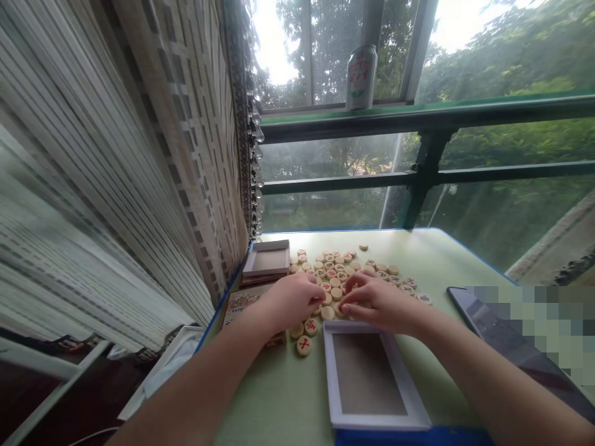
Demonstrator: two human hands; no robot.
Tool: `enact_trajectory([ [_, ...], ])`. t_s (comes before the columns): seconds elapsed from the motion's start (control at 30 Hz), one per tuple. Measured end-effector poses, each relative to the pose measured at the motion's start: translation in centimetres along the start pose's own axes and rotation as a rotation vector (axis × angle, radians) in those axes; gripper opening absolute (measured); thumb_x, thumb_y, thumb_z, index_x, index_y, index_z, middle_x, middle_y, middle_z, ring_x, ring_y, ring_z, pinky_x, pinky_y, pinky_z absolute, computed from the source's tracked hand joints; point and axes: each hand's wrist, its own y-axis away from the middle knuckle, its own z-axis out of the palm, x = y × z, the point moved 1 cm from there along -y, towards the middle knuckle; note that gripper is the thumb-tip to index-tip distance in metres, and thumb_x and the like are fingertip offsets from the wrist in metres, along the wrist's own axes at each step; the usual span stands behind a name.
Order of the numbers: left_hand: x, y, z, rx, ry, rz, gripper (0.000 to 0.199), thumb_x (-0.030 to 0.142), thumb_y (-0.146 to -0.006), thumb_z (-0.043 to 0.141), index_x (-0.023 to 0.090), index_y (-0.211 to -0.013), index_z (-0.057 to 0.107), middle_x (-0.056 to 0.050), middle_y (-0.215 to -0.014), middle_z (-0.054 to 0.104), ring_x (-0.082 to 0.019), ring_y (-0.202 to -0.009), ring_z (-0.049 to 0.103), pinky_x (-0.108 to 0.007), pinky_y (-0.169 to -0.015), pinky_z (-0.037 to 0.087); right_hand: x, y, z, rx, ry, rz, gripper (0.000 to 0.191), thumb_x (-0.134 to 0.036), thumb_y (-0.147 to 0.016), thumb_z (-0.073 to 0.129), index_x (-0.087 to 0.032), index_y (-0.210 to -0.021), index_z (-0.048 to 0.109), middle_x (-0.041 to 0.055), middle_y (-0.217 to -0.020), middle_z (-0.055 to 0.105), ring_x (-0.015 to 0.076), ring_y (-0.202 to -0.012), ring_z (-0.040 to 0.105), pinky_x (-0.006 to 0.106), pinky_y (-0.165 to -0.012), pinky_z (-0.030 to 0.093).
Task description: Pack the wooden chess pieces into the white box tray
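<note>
Near edge of white-rimmed tray (331,378): strip of blue (388,437), cut by lower frame. Tray shallow, rectangular; walls smooth, pale; floor matte grey-brown, card-like.

Right of tray: dark glossy slab (483,337), flat, rounded corner, partly pixelated. Right forearm crosses between slab and tray. All on a smooth pale-green table (279,396), blue-edged.

Just off tray's far-left corner and spreading beyond its far side: game discs (304,345), thick, round, pale, wood-like; some with red or dark characters, others showing plain faces. One lies apart from the cluster, farthest from tray.

Right hand (379,297) just past tray's far edge, low over discs, hiding several; fingers bent, loosely spread, thumb apart from them. Contact at tips unclear. Left hand (295,297) beyond tray's far-left corner, fingers curled down beside discs; cannot tell whether they pinch one.

Left of tray, behind left hand and forearm, which block part of it: printed box (239,303), picture and lettering on lid. Farther: second shallow tray (264,271), pale-walled, on something reddish-brown.

Far left of tray: woven striped curtain (199,155), bead fringe (255,124). Straight beyond: dark-green railing (325,130), pale can (361,77) upright on it, red marks; leafy trees (548,68) behind.
</note>
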Motion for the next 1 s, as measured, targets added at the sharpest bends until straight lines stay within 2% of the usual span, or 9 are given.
enact_trajectory([
  [0.1,0.3,-0.1,0.3,-0.027,0.029,0.022,0.018,0.020,-0.082,0.051,0.022,-0.080,0.070,-0.002,-0.081,0.060,-0.012,-0.072,0.054,-0.022,-0.062,0.038,0.1,0.0,0.0,0.060,0.029,0.027,0.027,-0.038,-0.084,0.051,-0.025,-0.081,0.075,0.0085,-0.094,0.061,0.0239,-0.093,0.050,0.039,-0.080,0.042],
  [0.2,0.1,-0.2,0.6,-0.029,0.051,0.005,0.022,0.014,-0.080,0.050,0.023,-0.082,0.070,-0.002,-0.083,0.060,-0.012,-0.071,0.054,-0.021,-0.062,0.038,0.7,-0.1,0.4,0.095,0.038,0.034,0.022,-0.037,-0.082,0.055,-0.027,-0.085,0.075,0.0080,-0.097,0.060,0.0247,-0.095,0.050,0.038,-0.079,0.043],
  [0.33,-0.3,-0.3,0.7,-0.028,0.063,-0.039,0.027,0.014,-0.080,0.048,0.025,-0.089,0.071,-0.002,-0.087,0.060,-0.013,-0.073,0.055,-0.021,-0.064,0.040,1.4,-0.3,1.1,0.084,0.041,-0.011,0.019,-0.040,-0.076,0.063,-0.030,-0.088,0.075,0.0073,-0.103,0.057,0.0248,-0.097,0.050,0.038,-0.081,0.043],
  [0.47,-0.5,-0.2,0.8,-0.011,0.026,-0.083,0.030,0.013,-0.081,0.046,0.024,-0.092,0.071,-0.003,-0.088,0.060,-0.014,-0.074,0.056,-0.023,-0.066,0.041,2.1,-0.4,1.5,0.081,0.045,0.007,0.023,-0.041,-0.076,0.062,-0.027,-0.090,0.074,0.0086,-0.098,0.059,0.0247,-0.094,0.051,0.038,-0.080,0.045],
  [0.67,-1.1,-0.3,0.8,0.093,0.067,-0.173,0.026,0.018,-0.083,0.047,0.023,-0.092,0.071,-0.004,-0.092,0.062,-0.014,-0.078,0.057,-0.023,-0.071,0.045,2.4,-0.6,1.7,0.160,0.096,0.055,0.018,-0.035,-0.076,0.063,-0.023,-0.087,0.073,0.0079,-0.097,0.065,0.0266,-0.094,0.050,0.041,-0.082,0.043],
  [0.8,-1.2,-0.4,0.8,0.152,0.134,-0.225,0.026,0.018,-0.084,0.045,0.019,-0.092,0.069,-0.005,-0.095,0.063,-0.015,-0.083,0.058,-0.024,-0.076,0.046,2.2,-0.7,1.8,0.212,0.081,0.060,0.009,-0.024,-0.075,0.063,-0.022,-0.082,0.068,0.0051,-0.087,0.068,0.0242,-0.090,0.050,0.036,-0.078,0.044],
  [1.0,-0.8,-0.4,1.5,0.085,0.067,-0.208,0.023,0.023,-0.084,0.047,0.018,-0.081,0.069,-0.005,-0.084,0.065,-0.017,-0.080,0.059,-0.027,-0.074,0.047,2.2,-0.6,2.0,0.247,0.092,0.022,0.009,-0.018,-0.076,0.059,-0.020,-0.081,0.067,0.0063,-0.084,0.069,0.0225,-0.086,0.053,0.034,-0.074,0.045],
])
